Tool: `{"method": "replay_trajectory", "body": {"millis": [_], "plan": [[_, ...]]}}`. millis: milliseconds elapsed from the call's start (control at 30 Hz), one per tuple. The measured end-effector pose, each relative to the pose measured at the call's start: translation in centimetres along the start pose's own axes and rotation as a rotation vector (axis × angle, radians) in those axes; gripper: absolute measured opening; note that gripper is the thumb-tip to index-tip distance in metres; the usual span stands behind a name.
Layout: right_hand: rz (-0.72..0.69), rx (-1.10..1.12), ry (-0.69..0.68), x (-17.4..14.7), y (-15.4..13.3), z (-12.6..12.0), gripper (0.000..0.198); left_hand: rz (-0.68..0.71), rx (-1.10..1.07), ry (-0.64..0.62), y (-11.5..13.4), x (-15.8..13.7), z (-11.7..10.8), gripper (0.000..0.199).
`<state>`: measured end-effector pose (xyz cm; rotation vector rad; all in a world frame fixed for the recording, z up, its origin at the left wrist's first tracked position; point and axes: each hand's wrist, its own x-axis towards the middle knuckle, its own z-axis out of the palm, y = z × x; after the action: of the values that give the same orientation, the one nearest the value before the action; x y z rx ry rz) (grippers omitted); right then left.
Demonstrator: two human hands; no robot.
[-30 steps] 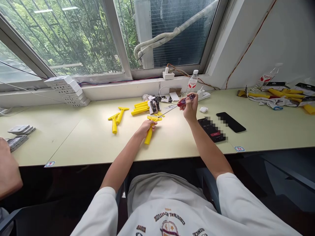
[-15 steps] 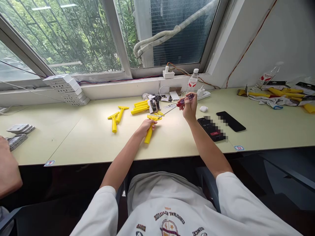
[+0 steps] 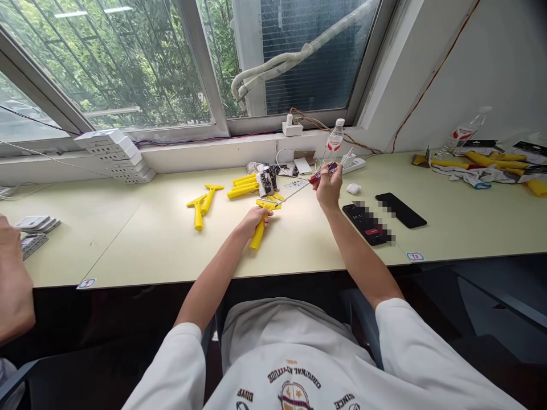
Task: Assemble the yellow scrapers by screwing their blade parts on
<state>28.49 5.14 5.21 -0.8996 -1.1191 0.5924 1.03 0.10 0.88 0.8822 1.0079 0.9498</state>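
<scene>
My left hand (image 3: 255,220) is closed around a yellow scraper (image 3: 257,238), near its T-shaped head, with the handle pointing toward me. In my right hand (image 3: 329,189) is a screwdriver (image 3: 315,178) with a dark red handle, held at a slant. Its long thin shaft runs down to the right part of the scraper's head; the exact contact at the tip is too small to make out. Two more yellow scrapers (image 3: 198,215) lie to the left of my left hand. Behind it, several yellow handles (image 3: 243,187) lie beside a black-and-white package (image 3: 268,181).
Right of my right arm lie a phone with a lit screen (image 3: 363,223) and a black phone (image 3: 401,210). A water bottle (image 3: 334,139) and a power strip (image 3: 354,164) stand behind. Another person's arm (image 3: 15,285) is at the far left, near stacked pale pieces (image 3: 37,222).
My right hand and the screwdriver have shifted very slightly. The scraper in my left hand stays in place. The other person's arm at the far left has moved a little.
</scene>
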Motion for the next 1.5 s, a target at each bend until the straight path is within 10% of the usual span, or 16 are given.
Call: {"method": "replay_trajectory", "body": {"millis": [800, 1500], "plan": [[-0.394, 0.127, -0.289, -1.4, -0.7, 0.5, 0.059, -0.023, 0.043, 0.058, -0.3, 0.8, -0.3, 0.017], [-0.507, 0.137, -0.167, -2.5, 0.5, 2.1, 0.056, -0.007, 0.044, 0.033, -0.5, 0.8, -0.5, 0.017]]}}
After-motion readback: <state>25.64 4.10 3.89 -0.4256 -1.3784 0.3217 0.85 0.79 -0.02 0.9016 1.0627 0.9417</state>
